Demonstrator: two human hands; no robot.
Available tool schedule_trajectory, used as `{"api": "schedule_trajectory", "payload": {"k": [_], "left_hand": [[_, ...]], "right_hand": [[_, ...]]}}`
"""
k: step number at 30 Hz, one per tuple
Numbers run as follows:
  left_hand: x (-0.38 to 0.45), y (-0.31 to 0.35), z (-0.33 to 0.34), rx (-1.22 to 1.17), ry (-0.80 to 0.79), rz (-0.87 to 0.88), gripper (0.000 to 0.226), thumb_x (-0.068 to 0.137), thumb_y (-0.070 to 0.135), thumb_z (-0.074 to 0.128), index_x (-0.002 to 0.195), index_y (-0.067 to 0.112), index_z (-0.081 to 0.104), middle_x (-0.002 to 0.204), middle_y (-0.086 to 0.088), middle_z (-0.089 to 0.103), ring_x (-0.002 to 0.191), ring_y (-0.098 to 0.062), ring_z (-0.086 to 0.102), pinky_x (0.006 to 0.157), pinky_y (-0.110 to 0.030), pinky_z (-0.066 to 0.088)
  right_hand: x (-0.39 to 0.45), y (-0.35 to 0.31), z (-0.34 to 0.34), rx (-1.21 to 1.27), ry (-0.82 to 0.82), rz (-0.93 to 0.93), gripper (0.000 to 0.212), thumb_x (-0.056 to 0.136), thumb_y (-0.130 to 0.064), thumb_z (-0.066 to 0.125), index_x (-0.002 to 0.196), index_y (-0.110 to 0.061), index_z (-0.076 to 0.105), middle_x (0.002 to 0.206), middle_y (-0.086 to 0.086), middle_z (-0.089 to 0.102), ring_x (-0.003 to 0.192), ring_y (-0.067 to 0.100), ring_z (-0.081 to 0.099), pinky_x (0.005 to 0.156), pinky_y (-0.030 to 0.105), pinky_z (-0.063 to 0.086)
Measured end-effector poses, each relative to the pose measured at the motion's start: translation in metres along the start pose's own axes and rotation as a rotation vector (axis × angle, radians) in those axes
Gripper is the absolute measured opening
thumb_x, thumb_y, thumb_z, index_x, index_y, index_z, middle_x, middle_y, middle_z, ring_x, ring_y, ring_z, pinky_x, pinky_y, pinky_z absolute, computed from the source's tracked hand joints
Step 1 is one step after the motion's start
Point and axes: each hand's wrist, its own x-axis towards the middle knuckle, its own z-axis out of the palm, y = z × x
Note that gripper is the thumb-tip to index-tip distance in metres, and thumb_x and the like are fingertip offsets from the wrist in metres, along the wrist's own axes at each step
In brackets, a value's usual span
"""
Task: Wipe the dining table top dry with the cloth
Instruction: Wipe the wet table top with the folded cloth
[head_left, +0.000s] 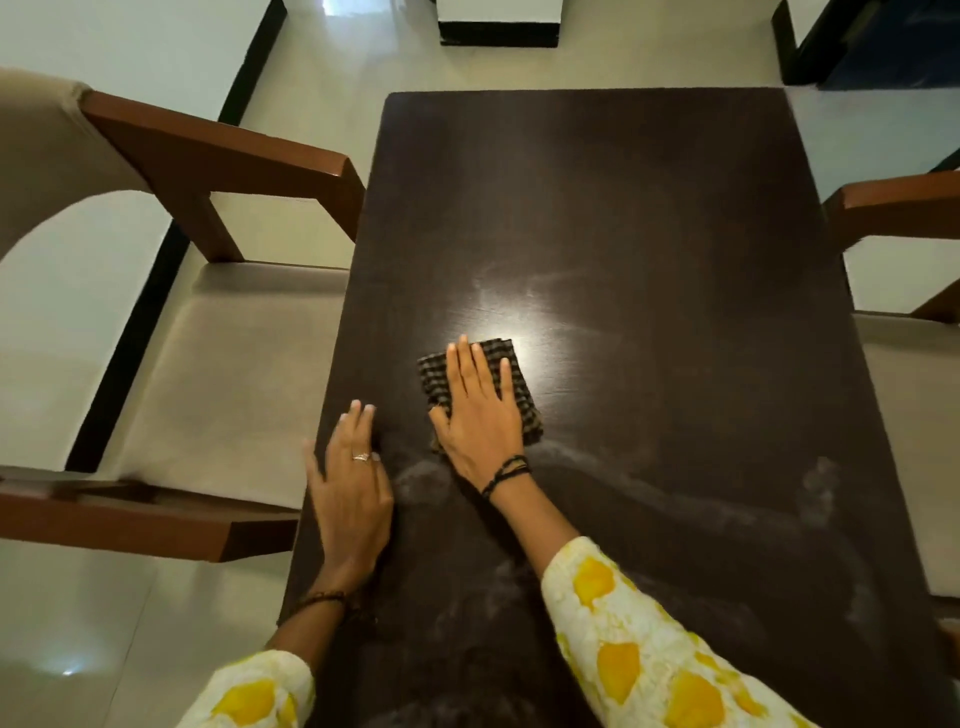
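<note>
Your right hand (480, 410) lies flat with straight fingers pressing the folded checked cloth (480, 387) near the middle of the dark counter (649, 218). Your left hand (350, 486) rests flat and released beside it, near the counter's left edge.

Dark glossy wood-grain table top (649, 218), woven checked cloth (511, 374), polished floor (78, 597)

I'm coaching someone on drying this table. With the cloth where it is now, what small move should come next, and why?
Probably draw the right hand, pressed flat on the cloth, back toward the near edge and rightward. Pale smeary streaks lie on the table just behind the cloth and out to the right, while the far half looks even. The left hand rests flat on the top.
</note>
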Motion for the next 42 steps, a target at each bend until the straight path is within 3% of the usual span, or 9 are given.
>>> {"api": "schedule_trajectory", "payload": {"k": [5, 8, 11, 15, 20, 25, 30, 34, 42], "left_hand": [[-0.037, 0.101, 0.025, -0.072, -0.25, 0.284, 0.047, 0.099, 0.033, 0.019, 0.135, 0.014, 0.044, 0.146, -0.004, 0.036, 0.135, -0.015, 0.027, 0.112, -0.046, 0.012], [-0.048, 0.133, 0.044, -0.057, -0.323, 0.286, 0.049, 0.1, 0.034, 0.016, 0.14, 0.015, 0.037, 0.149, -0.001, 0.029, 0.138, -0.013, 0.025, 0.112, -0.043, 0.014], [-0.054, 0.141, 0.052, 0.006, -0.35, 0.26, 0.048, 0.1, 0.032, 0.015, 0.142, 0.014, 0.031, 0.15, -0.002, 0.028, 0.138, -0.015, 0.025, 0.112, -0.042, 0.016], [-0.053, 0.143, 0.053, 0.027, -0.333, 0.253, 0.046, 0.098, 0.027, 0.023, 0.142, 0.014, 0.031, 0.149, -0.003, 0.031, 0.138, -0.015, 0.026, 0.112, -0.042, 0.016], [-0.053, 0.145, 0.053, 0.046, -0.319, 0.264, 0.047, 0.098, 0.027, 0.021, 0.14, 0.012, 0.035, 0.147, -0.005, 0.034, 0.137, -0.014, 0.025, 0.113, -0.041, 0.014], [-0.054, 0.144, 0.053, 0.092, -0.319, 0.265, 0.049, 0.099, 0.031, 0.017, 0.142, 0.013, 0.031, 0.149, -0.005, 0.03, 0.138, -0.014, 0.023, 0.115, -0.038, 0.009], [-0.056, 0.15, 0.052, 0.093, -0.297, 0.267, 0.049, 0.098, 0.03, 0.02, 0.142, 0.012, 0.029, 0.149, -0.006, 0.03, 0.136, -0.016, 0.026, 0.115, -0.038, 0.01], [-0.056, 0.151, 0.052, 0.103, -0.3, 0.272, 0.049, 0.097, 0.028, 0.022, 0.142, 0.01, 0.03, 0.148, -0.007, 0.03, 0.136, -0.015, 0.026, 0.115, -0.038, 0.008], [-0.06, 0.156, 0.052, 0.068, -0.347, 0.369, 0.048, 0.096, 0.024, 0.024, 0.142, 0.01, 0.03, 0.147, -0.005, 0.032, 0.136, -0.013, 0.025, 0.115, -0.039, 0.01]], "right_hand": [[-0.018, 0.118, -0.015, -0.01, 0.039, 0.126, 0.071, 0.082, -0.041, 0.026, 0.141, -0.004, 0.038, 0.147, 0.013, 0.039, 0.135, 0.025, 0.039, 0.109, 0.051, 0.028], [-0.036, 0.196, -0.03, -0.072, 0.057, 0.248, 0.071, 0.086, -0.042, 0.022, 0.146, -0.004, 0.029, 0.152, 0.014, 0.029, 0.139, 0.027, 0.033, 0.111, 0.051, 0.023], [-0.051, 0.242, -0.046, -0.029, 0.024, 0.345, 0.069, 0.091, -0.04, 0.02, 0.15, -0.006, 0.012, 0.158, 0.012, 0.011, 0.145, 0.026, 0.013, 0.116, 0.048, 0.006], [-0.05, 0.23, -0.045, -0.025, 0.065, 0.401, 0.066, 0.094, -0.037, 0.026, 0.149, -0.004, 0.013, 0.157, 0.015, 0.011, 0.145, 0.029, 0.012, 0.115, 0.05, 0.004], [-0.036, 0.153, -0.031, -0.038, 0.007, 0.185, 0.074, 0.082, -0.042, 0.016, 0.146, -0.005, 0.028, 0.153, 0.015, 0.027, 0.141, 0.028, 0.028, 0.113, 0.051, 0.017], [-0.039, 0.161, -0.032, -0.043, -0.07, -0.063, 0.078, 0.081, -0.045, 0.004, 0.15, -0.009, 0.012, 0.158, 0.009, 0.012, 0.146, 0.02, 0.011, 0.116, 0.043, -0.002], [-0.052, 0.264, -0.047, -0.071, 0.067, 0.181, 0.076, 0.083, -0.042, 0.005, 0.15, -0.008, 0.013, 0.158, 0.01, 0.013, 0.145, 0.021, 0.015, 0.116, 0.045, 0.008], [-0.067, 0.333, -0.059, -0.062, 0.056, 0.334, 0.065, 0.096, -0.039, 0.027, 0.151, -0.007, 0.008, 0.158, 0.011, 0.007, 0.146, 0.023, 0.009, 0.117, 0.045, 0.003], [-0.166, 0.317, -0.04, -0.098, 0.058, 0.35, 0.068, 0.089, -0.041, 0.023, 0.145, -0.002, 0.029, 0.151, 0.017, 0.03, 0.139, 0.028, 0.033, 0.113, 0.046, 0.02]]}}
